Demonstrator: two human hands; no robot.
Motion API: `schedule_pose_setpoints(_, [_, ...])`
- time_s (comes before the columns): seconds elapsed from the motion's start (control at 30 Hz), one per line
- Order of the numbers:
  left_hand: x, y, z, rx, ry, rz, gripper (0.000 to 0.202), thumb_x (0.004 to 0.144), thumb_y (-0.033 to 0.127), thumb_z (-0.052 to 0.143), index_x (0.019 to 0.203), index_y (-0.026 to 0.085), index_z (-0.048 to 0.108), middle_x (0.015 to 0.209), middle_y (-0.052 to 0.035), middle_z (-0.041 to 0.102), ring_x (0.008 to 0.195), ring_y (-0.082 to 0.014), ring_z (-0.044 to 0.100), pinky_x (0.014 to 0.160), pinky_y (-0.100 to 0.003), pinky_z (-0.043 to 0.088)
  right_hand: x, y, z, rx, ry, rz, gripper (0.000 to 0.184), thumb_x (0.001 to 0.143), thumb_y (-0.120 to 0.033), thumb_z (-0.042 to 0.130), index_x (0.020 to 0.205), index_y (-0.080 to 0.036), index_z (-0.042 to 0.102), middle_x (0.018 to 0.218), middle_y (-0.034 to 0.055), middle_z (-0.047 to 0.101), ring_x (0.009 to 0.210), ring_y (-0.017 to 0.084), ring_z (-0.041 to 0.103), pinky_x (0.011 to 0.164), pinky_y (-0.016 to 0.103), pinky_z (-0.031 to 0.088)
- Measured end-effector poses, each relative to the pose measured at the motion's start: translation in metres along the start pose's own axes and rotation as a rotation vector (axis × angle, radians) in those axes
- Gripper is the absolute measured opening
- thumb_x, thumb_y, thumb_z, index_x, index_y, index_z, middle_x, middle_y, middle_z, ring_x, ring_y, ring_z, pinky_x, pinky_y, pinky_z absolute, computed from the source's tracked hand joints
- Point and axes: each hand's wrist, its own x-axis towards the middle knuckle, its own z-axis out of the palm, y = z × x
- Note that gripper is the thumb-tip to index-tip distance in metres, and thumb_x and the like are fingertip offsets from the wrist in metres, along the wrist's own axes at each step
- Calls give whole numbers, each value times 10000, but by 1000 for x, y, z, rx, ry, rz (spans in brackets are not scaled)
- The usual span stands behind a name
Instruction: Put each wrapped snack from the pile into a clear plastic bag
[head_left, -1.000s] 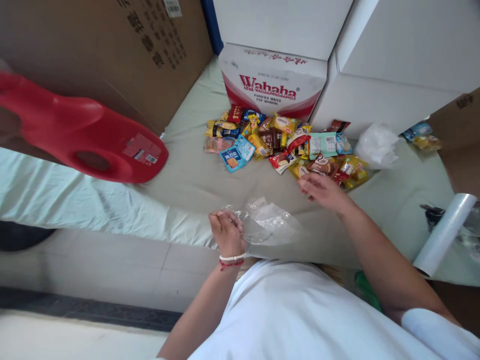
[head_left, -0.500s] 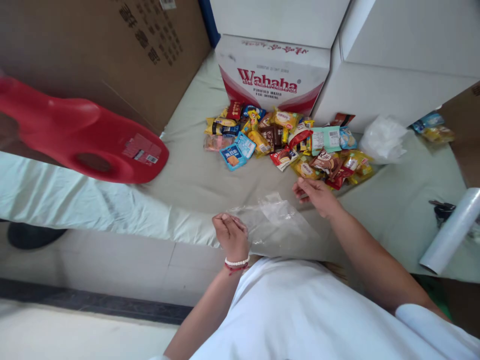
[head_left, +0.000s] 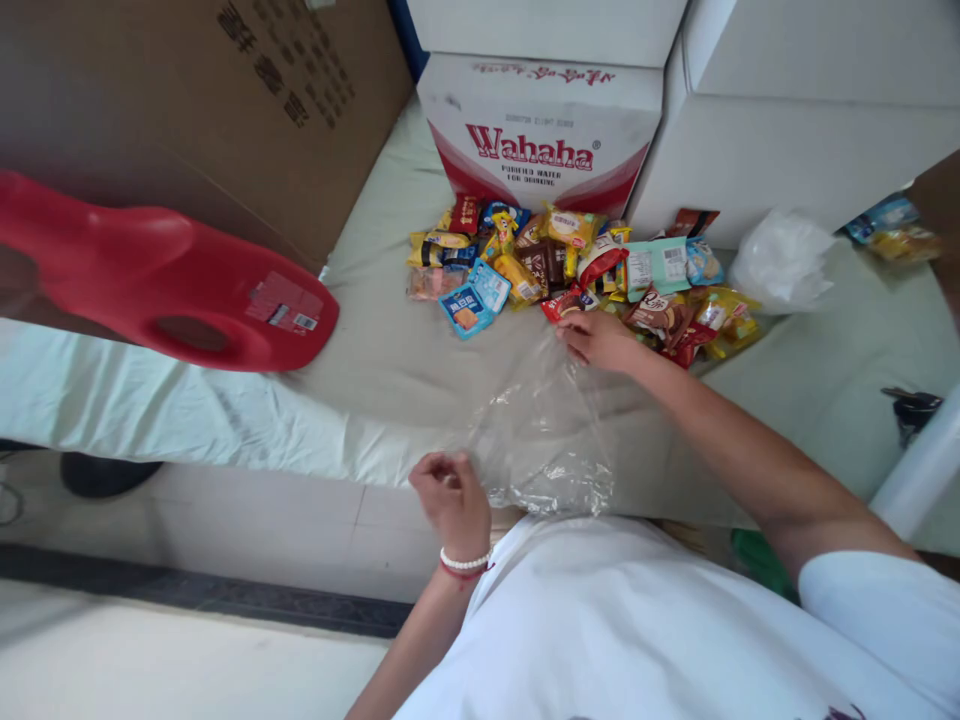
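Observation:
A clear plastic bag (head_left: 551, 430) lies across the front of the cloth-covered surface, close to my body. My right hand (head_left: 596, 340) is closed on its far edge, just in front of the snack pile. Beside the bag's near left side is my left hand (head_left: 454, 505), fingers loosely curled, with a gap between thumb and fingers; I see nothing held there. Several wrapped snacks (head_left: 536, 262) lie heaped behind the bag. Among them are a blue packet (head_left: 465, 310), a red packet (head_left: 566, 303) partly behind my right hand, and a pale green packet (head_left: 656, 268).
A white and red Wahaha water carton (head_left: 544, 135) stands behind the snacks. On the left, a large red jug (head_left: 247, 300) lies near a brown carton (head_left: 172, 110). To the right are crumpled white plastic (head_left: 784, 262), keys (head_left: 911, 402) and a plastic roll (head_left: 926, 475).
My right hand has moved left and away from my body, drawing the bag's edge toward the snacks. My left hand has dropped slightly nearer me, its fingers loosened.

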Motion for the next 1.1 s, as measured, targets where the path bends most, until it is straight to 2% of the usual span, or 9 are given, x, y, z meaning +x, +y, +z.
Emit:
schedule_pose_setpoints(0.1, [8,7,-15,411,-9,504,224,863,280,680,1080,227,671,1182,-158,612,1295,-356,506,1107,-627,377,31,-4,1,-331,-129,-246,141,921,-261,624,844,-206,729,650,-8,642,601,136,560,665,262,407])
schedule_pose_setpoints(0.2, [21,29,-18,648,-433,835,360,910,107,524,1115,321,727,1282,-109,675,1402,-337,467,1198,-672,219,53,-20,-3,-550,-235,-366,128,909,-194,651,946,-211,772,879,28,725,793,174,634,773,277,425])
schedule_pose_setpoints(0.3, [34,48,-16,927,-808,830,412,931,94,444,1212,240,707,1337,-159,676,1227,-330,634,1051,-579,473,45,-47,-15,-800,-88,-349,294,921,-154,628,1199,-184,720,1144,107,694,1008,259,634,858,343,451])
schedule_pose_setpoints(0.47, [36,68,-31,1176,-919,661,470,997,288,393,1425,227,577,1428,-240,598,640,-233,719,515,-342,529,-47,-66,3,-750,516,-376,353,1040,-220,412,1318,-136,612,1226,160,616,1211,306,535,1064,472,421])
schedule_pose_setpoints(0.6, [26,93,-28,1034,-836,787,451,985,252,406,1387,243,608,1095,-181,738,587,-213,678,530,-322,505,-114,-24,76,-661,94,-458,366,1011,-276,508,1340,-169,628,1370,137,607,1325,297,491,1121,455,437])
schedule_pose_setpoints(0.73, [31,93,19,689,-854,1028,483,993,268,443,1463,254,550,1398,-189,628,1197,-325,649,973,-481,515,-148,20,118,-612,-85,-404,389,971,-276,589,1348,-198,642,1459,117,569,1455,302,394,1235,514,316])
schedule_pose_setpoints(0.9, [57,38,65,699,-874,936,517,1023,368,419,1529,280,478,1639,-140,387,1527,-360,322,1202,-697,171,-159,27,64,-516,70,-274,314,1017,-296,504,1280,-222,659,1336,115,646,1238,265,573,1065,451,489])
schedule_pose_setpoints(1.0, [61,21,64,732,-862,900,570,1002,484,455,1555,350,421,1693,-99,271,1566,-411,192,1152,-797,61,-127,21,18,-666,420,-92,314,1031,-339,448,1205,-212,678,1171,148,677,1117,310,579,985,486,485])
schedule_pose_setpoints(1.1, [59,22,58,729,-878,914,623,968,564,499,1554,368,419,1698,-90,257,1567,-441,156,1143,-808,21,-75,17,-6,-855,522,47,420,949,-418,608,1250,-128,650,1229,226,636,1218,398,493,994,538,440])
